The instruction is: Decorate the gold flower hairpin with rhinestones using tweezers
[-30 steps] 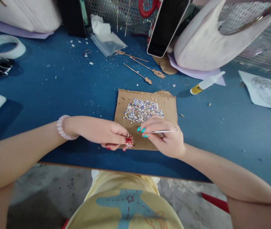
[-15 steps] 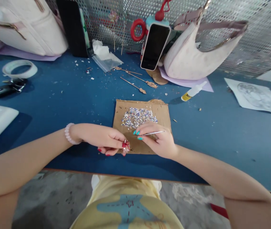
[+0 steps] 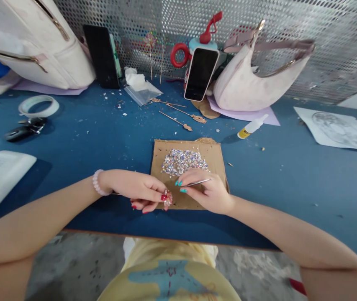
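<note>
- Pinches sparkly piece (image 3: 168,200), reddish and clear, between thumb and fingers of left hand (image 3: 142,188); gripped by its near side, likely to leave the rest exposed toward the right.
- Grasps thin metal tool (image 3: 201,182) pen-like in right hand (image 3: 212,194), with thumb and fingertips pressed together near its front; probably held low for fine control. Cannot make out the tip, nor tell tweezers from pick.
- Holds both hands over cardboard (image 3: 181,203), near each other but apart; presumably to catch anything dropped.
- Find sparkly piece right at the left fingertips, above the lower left part of cardboard, just left of the right fingertips, with a visible gap between.
- Find pile of rhinestones (image 3: 181,161) on cardboard, just beyond the right fingers; spread loose and shallow, likely for easy picking of single stones. Overlapped at its lower edge by right knuckles; cannot tell touching or hovering.
- Note thin stem (image 3: 116,193) beside the left wrist; possibly part of sparkly piece, mostly hidden under the hand.
- Note gold pins (image 3: 187,126) lying on desk (image 3: 103,142) beyond cardboard, off the working patch, perhaps for elbow room.
- Note glue bottle (image 3: 252,127) beyond cardboard to the right, probably placed for easy reach.
- Note phone (image 3: 201,74) farther back, in front of cup (image 3: 199,43), apparently leaning on it for support; screen dark.
</note>
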`<state>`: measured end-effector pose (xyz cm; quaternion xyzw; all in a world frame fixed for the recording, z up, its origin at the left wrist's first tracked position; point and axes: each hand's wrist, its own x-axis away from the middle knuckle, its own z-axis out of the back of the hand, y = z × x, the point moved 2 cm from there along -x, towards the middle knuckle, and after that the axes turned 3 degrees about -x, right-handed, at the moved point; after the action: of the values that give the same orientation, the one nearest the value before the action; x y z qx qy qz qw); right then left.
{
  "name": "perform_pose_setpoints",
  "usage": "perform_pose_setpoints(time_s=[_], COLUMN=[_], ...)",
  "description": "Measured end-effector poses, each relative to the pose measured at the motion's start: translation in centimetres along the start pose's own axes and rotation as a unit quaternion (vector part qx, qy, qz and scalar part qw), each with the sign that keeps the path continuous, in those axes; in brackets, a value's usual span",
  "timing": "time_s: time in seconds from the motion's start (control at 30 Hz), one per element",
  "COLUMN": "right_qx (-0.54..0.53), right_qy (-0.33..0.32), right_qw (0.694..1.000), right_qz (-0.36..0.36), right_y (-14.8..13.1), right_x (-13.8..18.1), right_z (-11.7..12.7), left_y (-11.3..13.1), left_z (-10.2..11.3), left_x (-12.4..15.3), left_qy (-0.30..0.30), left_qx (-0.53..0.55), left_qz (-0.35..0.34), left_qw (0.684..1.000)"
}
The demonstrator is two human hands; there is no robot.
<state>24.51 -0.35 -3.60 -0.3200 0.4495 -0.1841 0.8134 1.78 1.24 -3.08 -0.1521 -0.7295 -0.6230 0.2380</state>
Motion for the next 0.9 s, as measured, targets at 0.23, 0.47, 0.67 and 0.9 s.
perform_pose_setpoints(time_s=[0.23, 0.47, 0.67, 0.9], right_qx=[-0.011, -0.012, -0.015, -0.009], right_qy=[-0.012, -0.016, -0.020, 0.003], right_qw=[1.000, 1.000, 1.000, 1.000], right_qz=[-0.007, -0.009, -0.018, -0.012], right_y=[0.01, -0.07, -0.10, 0.11], right_x=[-0.01, -0.13, -0.17, -0.13], right_z=[0.03, -0.01, -0.06, 0.56], left_y=[-0.06, -0.18, -0.80, -0.91], left_z=[-0.08, -0.05, 0.03, -0.11], left_x=[0.01, 0.13, 0.06, 0.11], left_qy=[-0.015, -0.014, -0.027, -0.049], left_qx=[0.033, 0.056, 0.075, 0.097], left_qz=[0.003, 0.018, 0.011, 0.009], left_qw=[0.999, 0.998, 0.997, 0.994])
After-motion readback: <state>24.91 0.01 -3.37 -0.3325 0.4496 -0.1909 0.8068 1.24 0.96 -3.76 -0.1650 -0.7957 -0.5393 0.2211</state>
